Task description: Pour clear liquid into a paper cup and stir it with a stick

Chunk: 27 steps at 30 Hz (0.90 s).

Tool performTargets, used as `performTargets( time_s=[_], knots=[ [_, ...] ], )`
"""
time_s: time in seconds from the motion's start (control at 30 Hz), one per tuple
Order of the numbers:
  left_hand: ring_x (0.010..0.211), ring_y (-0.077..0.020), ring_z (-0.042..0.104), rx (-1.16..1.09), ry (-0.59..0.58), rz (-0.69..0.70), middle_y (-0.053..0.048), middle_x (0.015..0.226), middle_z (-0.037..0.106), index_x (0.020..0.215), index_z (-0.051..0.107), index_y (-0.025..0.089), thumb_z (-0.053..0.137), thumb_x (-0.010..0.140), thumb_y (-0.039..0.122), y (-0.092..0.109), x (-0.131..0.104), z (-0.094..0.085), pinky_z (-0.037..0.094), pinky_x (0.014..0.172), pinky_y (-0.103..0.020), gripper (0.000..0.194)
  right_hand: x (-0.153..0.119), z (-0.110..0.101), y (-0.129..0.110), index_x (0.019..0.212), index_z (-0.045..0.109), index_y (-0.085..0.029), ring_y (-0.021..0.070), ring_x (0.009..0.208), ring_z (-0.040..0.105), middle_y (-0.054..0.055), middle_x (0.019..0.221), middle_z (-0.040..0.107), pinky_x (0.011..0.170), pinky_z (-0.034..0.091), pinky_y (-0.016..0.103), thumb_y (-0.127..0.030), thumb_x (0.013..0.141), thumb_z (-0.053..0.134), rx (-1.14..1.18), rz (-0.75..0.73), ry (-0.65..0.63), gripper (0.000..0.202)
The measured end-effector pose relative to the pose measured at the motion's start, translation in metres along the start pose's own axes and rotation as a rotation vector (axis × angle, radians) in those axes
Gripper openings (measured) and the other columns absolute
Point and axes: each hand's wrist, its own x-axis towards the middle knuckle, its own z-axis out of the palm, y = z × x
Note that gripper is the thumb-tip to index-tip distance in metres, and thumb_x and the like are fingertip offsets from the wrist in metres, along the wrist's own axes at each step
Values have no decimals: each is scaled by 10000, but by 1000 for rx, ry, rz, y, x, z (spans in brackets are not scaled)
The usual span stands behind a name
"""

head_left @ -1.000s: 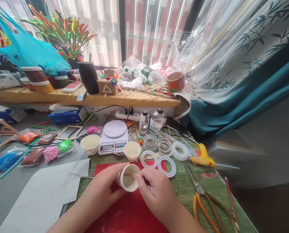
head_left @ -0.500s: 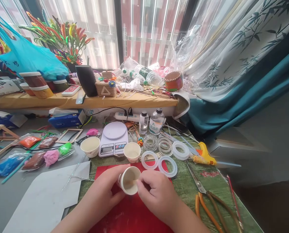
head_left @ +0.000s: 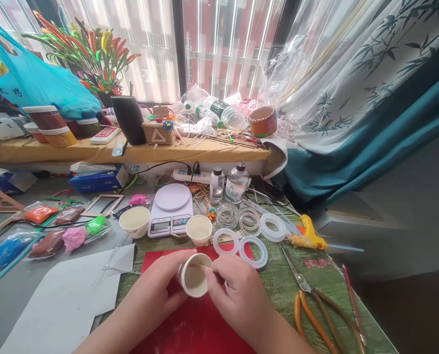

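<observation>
Your left hand point(head_left: 156, 290) grips the paper cup point(head_left: 194, 281), tilted toward you so its inside shows; your right hand point(head_left: 237, 290) pinches what looks like a wooden stick point(head_left: 201, 266) inside it.

Free room lies on the red mat point(head_left: 201, 324) at the desk's near edge, while paper cups point(head_left: 199, 230), ring moulds point(head_left: 252, 250) and scissors point(head_left: 315, 300) block behind and right.

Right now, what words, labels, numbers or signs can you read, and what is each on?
"A": label of the larger clear bottle.
Triangle sign: front of the small woven box.
Dark characters on the blue plastic bag: too blurred to read.
Print on the white box at far left: unreadable.
Kitchen scale display: blank.
</observation>
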Motion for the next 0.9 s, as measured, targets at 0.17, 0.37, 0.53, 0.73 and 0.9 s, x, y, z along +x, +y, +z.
performTargets(
  time_s=[0.17, 0.37, 0.53, 0.73, 0.9],
  knots=[
    [1276, -243, 739, -2, -34, 2, 3, 1417, 766, 1429, 636, 380, 689, 899, 129, 2, 1, -2, 605, 1070, -351, 589, 2, -8, -3, 715, 361, -230, 141, 620, 424, -32, 668, 471, 601, 266, 299, -281, 1054, 496, 18, 44, 4, 369],
    [1257, -255, 747, 4, -34, -24, -17, 1399, 773, 1415, 648, 361, 703, 895, 147, 2, 1, -3, 615, 1049, -360, 565, 2, -7, -4, 705, 363, -229, 136, 609, 420, -34, 658, 471, 600, 262, 301, -263, 1027, 509, 35, 37, -37, 355],
    [1266, -253, 742, -2, -26, -14, -14, 1408, 766, 1422, 635, 372, 702, 907, 164, -1, 1, -1, 608, 1066, -367, 560, 2, -6, -4, 705, 377, -232, 139, 612, 433, -32, 662, 487, 595, 273, 293, -273, 1018, 512, 55, 108, -41, 344],
    [1248, -252, 749, 2, -29, -19, -16, 1426, 755, 1428, 634, 391, 697, 902, 145, -5, -2, 1, 616, 1048, -363, 584, 1, -5, -2, 715, 378, -230, 136, 615, 415, -37, 665, 466, 603, 267, 295, -256, 1016, 522, 35, 44, -10, 335],
    [1250, -246, 751, 3, -19, -19, 3, 1418, 760, 1444, 621, 408, 696, 893, 131, -5, -1, 0, 617, 1049, -354, 622, 1, -3, -2, 708, 346, -229, 135, 604, 390, -40, 657, 438, 600, 249, 300, -248, 1006, 521, 4, 23, -2, 347]
  ],
)
